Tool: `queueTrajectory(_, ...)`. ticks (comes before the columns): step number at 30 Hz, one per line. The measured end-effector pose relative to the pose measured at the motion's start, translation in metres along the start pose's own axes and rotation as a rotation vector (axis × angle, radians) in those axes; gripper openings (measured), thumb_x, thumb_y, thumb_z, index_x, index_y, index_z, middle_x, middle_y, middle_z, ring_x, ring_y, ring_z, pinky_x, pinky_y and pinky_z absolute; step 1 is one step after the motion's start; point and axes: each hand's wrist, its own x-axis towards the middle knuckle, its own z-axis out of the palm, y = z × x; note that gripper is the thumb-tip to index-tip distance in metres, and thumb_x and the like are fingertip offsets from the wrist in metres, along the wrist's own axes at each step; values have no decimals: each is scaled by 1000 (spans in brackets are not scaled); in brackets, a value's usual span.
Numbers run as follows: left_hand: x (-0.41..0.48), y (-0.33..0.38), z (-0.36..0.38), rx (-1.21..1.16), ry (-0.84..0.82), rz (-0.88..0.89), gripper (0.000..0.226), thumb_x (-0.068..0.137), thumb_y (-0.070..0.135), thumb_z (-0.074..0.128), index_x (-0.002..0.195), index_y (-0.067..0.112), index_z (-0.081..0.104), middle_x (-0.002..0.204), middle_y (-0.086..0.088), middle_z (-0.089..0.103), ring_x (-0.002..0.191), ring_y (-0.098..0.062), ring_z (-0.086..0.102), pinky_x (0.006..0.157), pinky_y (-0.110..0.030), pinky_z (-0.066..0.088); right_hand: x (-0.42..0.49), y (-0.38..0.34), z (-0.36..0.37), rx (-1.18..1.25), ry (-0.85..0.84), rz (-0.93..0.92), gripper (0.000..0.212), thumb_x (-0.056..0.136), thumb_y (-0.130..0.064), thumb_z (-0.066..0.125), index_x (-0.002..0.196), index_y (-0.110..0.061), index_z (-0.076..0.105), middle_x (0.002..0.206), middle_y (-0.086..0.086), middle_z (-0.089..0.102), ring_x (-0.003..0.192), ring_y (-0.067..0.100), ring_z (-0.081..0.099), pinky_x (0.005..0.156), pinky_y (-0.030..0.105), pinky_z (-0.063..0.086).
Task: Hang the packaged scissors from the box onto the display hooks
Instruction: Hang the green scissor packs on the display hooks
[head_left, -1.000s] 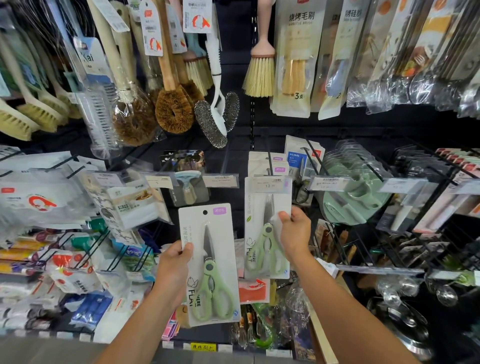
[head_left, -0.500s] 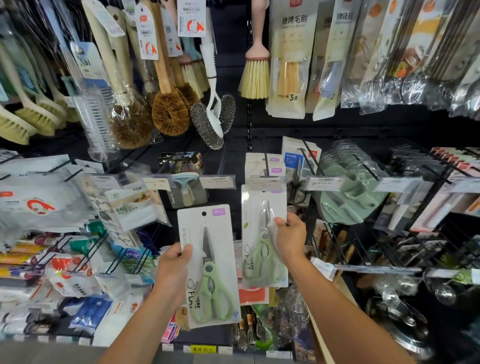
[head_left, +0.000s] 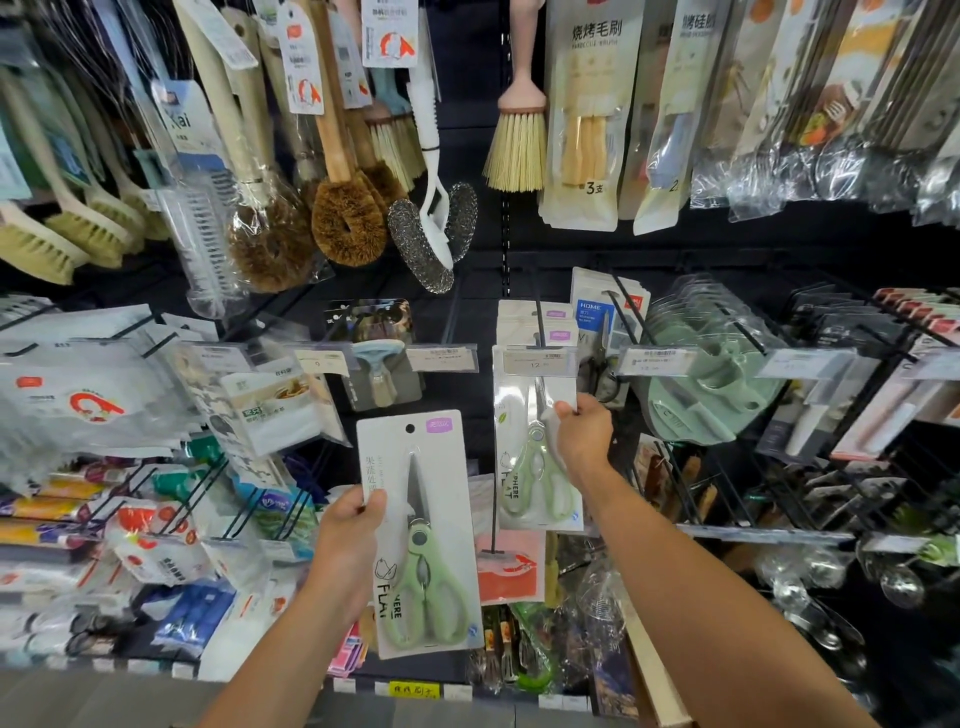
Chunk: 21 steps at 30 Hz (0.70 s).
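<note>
My left hand (head_left: 345, 545) grips the left edge of a white card pack of green-handled scissors (head_left: 421, 535), held upright in front of the shelves, its hang hole free. My right hand (head_left: 582, 431) holds the right edge of a second scissors pack (head_left: 524, 457), whose top sits behind the price tag (head_left: 537, 361) of a black display hook (head_left: 540, 325). More scissors packs (head_left: 537, 317) hang further back on that hook. The box is not in view.
Brushes and scourers (head_left: 431, 228) hang above. Pale green cutting-board sets (head_left: 711, 364) hang right of the scissors hook. White bagged goods (head_left: 98, 395) crowd the left hooks. Wire racks of metal ware (head_left: 831, 545) stand lower right. A small scraper pack (head_left: 379, 374) hangs centre.
My right hand has lifted its scissors pack upward and further back toward the hook, under the price tag. My left hand and its pack have stayed nearly still.
</note>
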Motion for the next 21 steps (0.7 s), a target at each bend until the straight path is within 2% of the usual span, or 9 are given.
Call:
queueTrajectory(4,1,-1,-6,-1,10,5,26,99,17,52,85,19,74,95,-28,68,82,-32,59,78,-47,49,8,-3,6,6,-19,25,13,94,-1,51,97,1,64,80,4,60,70,14,50,73,25,38)
queueTrajectory(8,1,-1,-7,3,10,6,26,98,17,52,83,19,73,92,-25,68,82,-32,59,77,-47,48,9,-2,7,3,-28,61,15,95,0,50,102,2,63,88,7,62,78,17,52,75,25,38)
queueTrajectory(10,2,-1,-8,7,20,8,26,98,18,52,84,18,74,96,-27,69,82,-34,62,80,-54,51,7,6,6,-31,-32,80,13,95,-1,51,100,5,62,87,9,61,80,18,51,73,23,37)
queueTrajectory(12,2,-2,-8,16,20,3,24,98,19,52,87,18,73,98,-28,69,84,-37,64,85,-62,50,1,15,2,-60,-36,107,12,94,-1,51,97,7,59,85,9,58,80,18,49,64,22,38)
queueTrajectory(13,1,-2,-7,19,15,-2,23,98,19,52,90,17,73,99,-28,69,85,-37,64,86,-63,49,-2,20,0,-57,-36,120,11,94,-1,51,97,7,58,86,9,58,80,18,50,62,21,40)
queueTrajectory(15,0,-4,-6,28,12,-7,22,99,18,51,93,16,72,100,-26,70,87,-36,65,88,-61,49,-11,26,-6,-62,-27,136,14,93,-3,52,101,6,59,87,9,59,82,20,53,68,22,44)
queueTrajectory(17,1,-7,-6,41,18,-11,22,99,19,50,95,18,72,99,-22,72,92,-40,67,88,-60,51,-22,28,-11,-60,-21,105,15,93,-2,50,98,9,59,83,13,58,81,20,52,72,27,40)
queueTrajectory(19,2,-9,-7,44,22,-12,22,99,19,51,97,18,72,97,-19,73,98,-45,66,88,-60,52,-31,27,-17,-56,-25,58,15,92,-1,49,92,13,55,80,24,55,76,18,47,69,29,36)
queueTrajectory(21,5,-11,-7,52,26,-22,21,98,21,51,95,19,73,98,-18,73,100,-46,65,89,-63,51,-38,22,-22,-47,-38,24,17,91,0,48,78,10,47,73,22,44,70,17,38,64,28,31)
